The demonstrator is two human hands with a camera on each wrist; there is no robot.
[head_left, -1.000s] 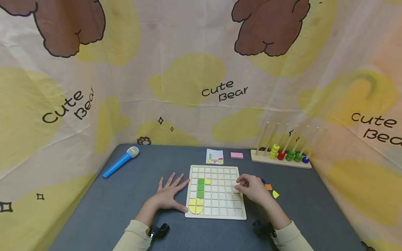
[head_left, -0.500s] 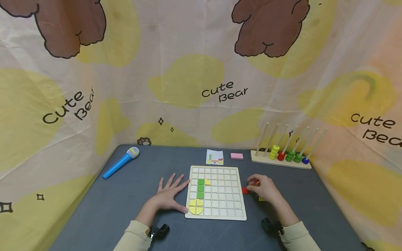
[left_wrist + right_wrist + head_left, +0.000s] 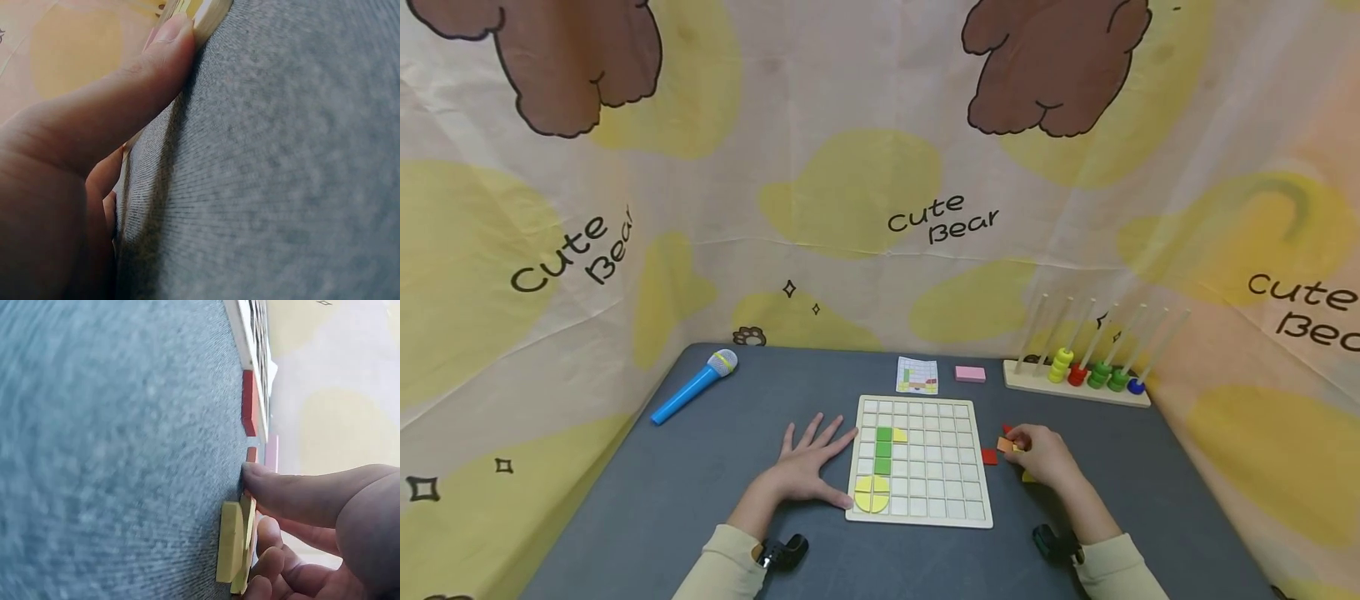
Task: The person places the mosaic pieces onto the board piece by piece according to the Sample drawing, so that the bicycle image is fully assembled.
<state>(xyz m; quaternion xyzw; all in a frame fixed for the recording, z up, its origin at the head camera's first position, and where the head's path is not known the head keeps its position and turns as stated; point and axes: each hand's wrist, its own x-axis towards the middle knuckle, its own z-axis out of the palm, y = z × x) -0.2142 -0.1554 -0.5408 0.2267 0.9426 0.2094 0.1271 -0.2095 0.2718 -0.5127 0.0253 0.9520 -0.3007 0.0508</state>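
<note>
The right hand (image 3: 1043, 457) has left the grid board (image 3: 919, 460) and now pinches an orange piece (image 3: 1006, 445) off the tabletop (image 3: 715, 467), ready to place; the left hand (image 3: 808, 467) stays flat, fingers spread, steadying the board

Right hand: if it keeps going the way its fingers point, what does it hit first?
Probably the red piece, lying just left of the right hand, then the grid board. It already pinches an orange piece.

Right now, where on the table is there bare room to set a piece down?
Bare cloth lies between the blue microphone and the left hand, and right of the right hand. It is crowded between the grid board and that hand, around the red piece.
</note>
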